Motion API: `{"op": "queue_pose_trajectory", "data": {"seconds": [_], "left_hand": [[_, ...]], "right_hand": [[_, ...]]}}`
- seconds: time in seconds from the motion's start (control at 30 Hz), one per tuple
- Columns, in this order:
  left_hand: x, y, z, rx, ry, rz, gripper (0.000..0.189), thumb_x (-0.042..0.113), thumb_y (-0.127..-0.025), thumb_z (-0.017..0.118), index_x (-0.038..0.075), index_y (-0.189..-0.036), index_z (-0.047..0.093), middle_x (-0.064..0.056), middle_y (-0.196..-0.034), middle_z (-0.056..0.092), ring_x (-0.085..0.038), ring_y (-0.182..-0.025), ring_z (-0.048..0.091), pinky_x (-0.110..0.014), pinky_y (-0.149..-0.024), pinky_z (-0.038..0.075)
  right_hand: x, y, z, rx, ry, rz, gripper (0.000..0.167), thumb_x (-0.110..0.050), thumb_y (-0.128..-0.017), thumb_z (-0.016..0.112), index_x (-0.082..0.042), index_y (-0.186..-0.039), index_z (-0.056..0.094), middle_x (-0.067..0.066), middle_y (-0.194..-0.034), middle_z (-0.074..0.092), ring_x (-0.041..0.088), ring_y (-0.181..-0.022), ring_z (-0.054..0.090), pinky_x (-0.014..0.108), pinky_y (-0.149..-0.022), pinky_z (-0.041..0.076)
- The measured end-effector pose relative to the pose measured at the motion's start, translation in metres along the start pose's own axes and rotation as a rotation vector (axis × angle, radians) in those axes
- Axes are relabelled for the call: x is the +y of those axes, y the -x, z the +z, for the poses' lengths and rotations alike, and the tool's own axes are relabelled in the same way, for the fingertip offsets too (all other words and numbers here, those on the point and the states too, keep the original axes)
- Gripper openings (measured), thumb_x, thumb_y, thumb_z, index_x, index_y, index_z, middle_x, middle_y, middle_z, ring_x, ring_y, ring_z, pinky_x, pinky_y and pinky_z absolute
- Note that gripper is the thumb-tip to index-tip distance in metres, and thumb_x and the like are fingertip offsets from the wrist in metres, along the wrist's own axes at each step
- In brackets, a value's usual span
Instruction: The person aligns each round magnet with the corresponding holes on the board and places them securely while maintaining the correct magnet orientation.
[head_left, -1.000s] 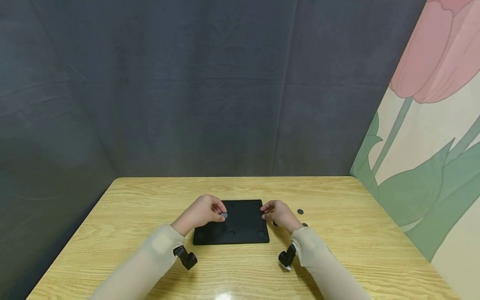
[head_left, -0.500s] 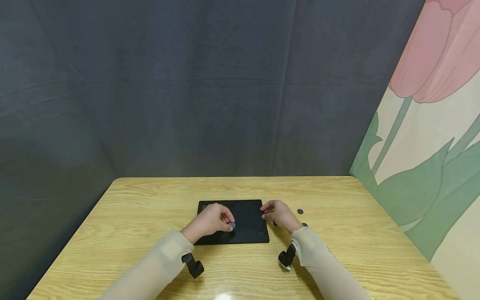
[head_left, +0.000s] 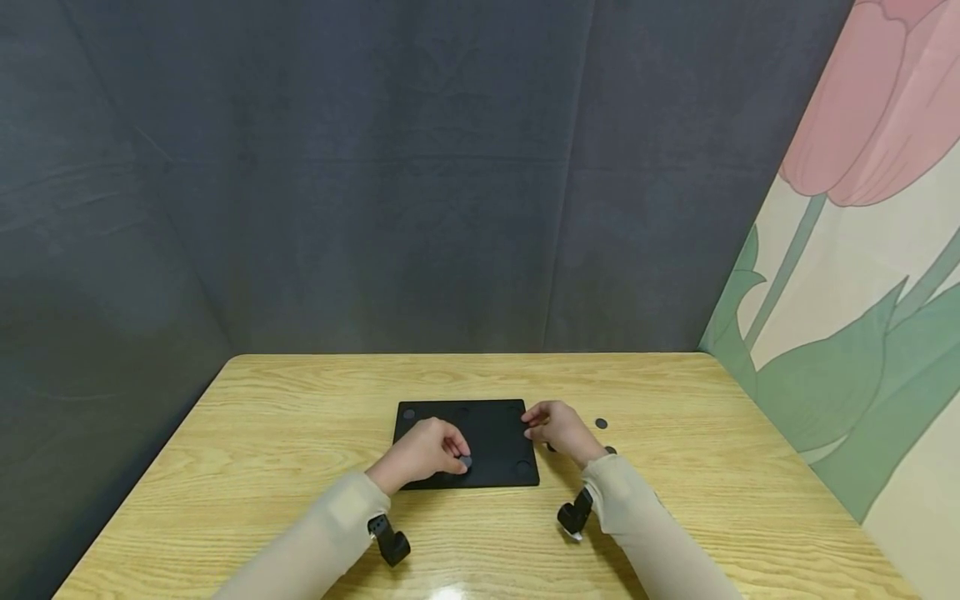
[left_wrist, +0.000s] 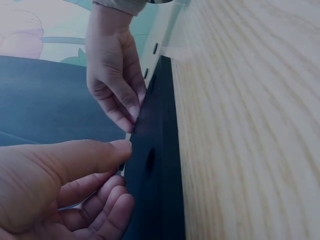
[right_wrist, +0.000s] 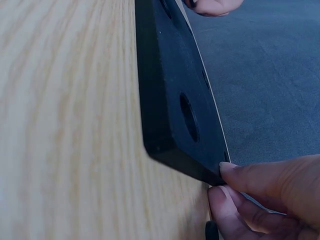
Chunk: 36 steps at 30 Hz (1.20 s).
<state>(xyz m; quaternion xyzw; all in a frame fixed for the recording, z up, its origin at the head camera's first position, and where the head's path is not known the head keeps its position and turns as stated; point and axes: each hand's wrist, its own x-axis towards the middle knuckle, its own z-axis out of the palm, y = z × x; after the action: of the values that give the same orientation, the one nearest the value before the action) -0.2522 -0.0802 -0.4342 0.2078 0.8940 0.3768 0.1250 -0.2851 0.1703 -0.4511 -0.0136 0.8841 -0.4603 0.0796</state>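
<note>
Disc [head_left: 466, 461] is pinched by left hand [head_left: 426, 452] over black board [head_left: 497, 440], lower centre of frame. Board's right edge is held by right hand [head_left: 557, 428]. On table [head_left: 660, 492], right of centre, three loose discs [head_left: 602, 423] are not yet placed. One seated disc [head_left: 408, 413] is seen at board's upper left. Five discs, one board counted; work judged early.

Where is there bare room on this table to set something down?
Bare wood shows left of the black board, behind it up to the dark cloth, and in front, between the wrist cameras. It's crowded to the board's right, where the right hand touches its edge beside dark discs, and over the board, where the left hand pinches another disc.
</note>
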Motion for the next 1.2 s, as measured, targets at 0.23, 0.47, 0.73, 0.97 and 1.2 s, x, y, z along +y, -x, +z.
{"op": "queue_pose_trajectory", "data": {"seconds": [0.23, 0.47, 0.73, 0.97, 1.2], "left_hand": [[-0.0032, 0.0004, 0.0023, 0.001, 0.003, -0.008, 0.011, 0.009, -0.078, 0.08, 0.013, -0.082, 0.07, 0.004, -0.079, 0.062, -0.012, -0.071, 0.055, -0.026, -0.064, 0.048], [-0.0052, -0.0012, 0.0031, 0.0, 0.0, -0.013, 0.012, 0.009, -0.077, 0.08, 0.013, -0.082, 0.07, 0.003, -0.078, 0.062, -0.012, -0.071, 0.055, -0.026, -0.063, 0.048], [-0.0068, -0.0035, 0.005, -0.006, -0.01, -0.017, 0.013, 0.008, -0.076, 0.081, 0.013, -0.08, 0.07, 0.004, -0.077, 0.061, -0.012, -0.07, 0.055, -0.026, -0.063, 0.047], [-0.0053, -0.0042, 0.0061, -0.01, -0.033, -0.022, 0.013, 0.008, -0.076, 0.081, 0.014, -0.08, 0.07, 0.004, -0.076, 0.061, -0.012, -0.069, 0.054, -0.025, -0.062, 0.047], [-0.0045, -0.0044, 0.0054, -0.005, -0.047, -0.02, 0.013, 0.007, -0.076, 0.081, 0.013, -0.079, 0.07, 0.005, -0.076, 0.061, -0.011, -0.069, 0.054, -0.025, -0.062, 0.047]], "right_hand": [[0.0002, -0.0004, -0.0008, -0.008, -0.012, 0.006, 0.018, 0.005, -0.084, 0.068, -0.001, -0.101, 0.066, 0.011, -0.093, 0.062, 0.018, -0.078, 0.06, 0.029, -0.067, 0.05], [0.0, -0.0002, -0.0016, -0.014, -0.017, 0.01, 0.017, 0.005, -0.085, 0.067, -0.001, -0.101, 0.066, 0.011, -0.094, 0.063, 0.018, -0.079, 0.061, 0.03, -0.068, 0.051], [-0.0002, 0.0003, -0.0012, -0.01, -0.016, 0.007, 0.018, 0.005, -0.085, 0.067, -0.001, -0.101, 0.066, 0.011, -0.094, 0.063, 0.018, -0.079, 0.061, 0.03, -0.068, 0.051], [-0.0007, 0.0011, -0.0019, -0.013, -0.018, 0.015, 0.018, 0.005, -0.085, 0.067, 0.0, -0.102, 0.066, 0.012, -0.094, 0.062, 0.018, -0.078, 0.061, 0.03, -0.067, 0.051], [-0.002, 0.0007, -0.0019, -0.015, -0.012, 0.019, 0.017, 0.005, -0.085, 0.067, 0.0, -0.102, 0.067, 0.011, -0.092, 0.062, 0.018, -0.077, 0.061, 0.029, -0.066, 0.051]]}}
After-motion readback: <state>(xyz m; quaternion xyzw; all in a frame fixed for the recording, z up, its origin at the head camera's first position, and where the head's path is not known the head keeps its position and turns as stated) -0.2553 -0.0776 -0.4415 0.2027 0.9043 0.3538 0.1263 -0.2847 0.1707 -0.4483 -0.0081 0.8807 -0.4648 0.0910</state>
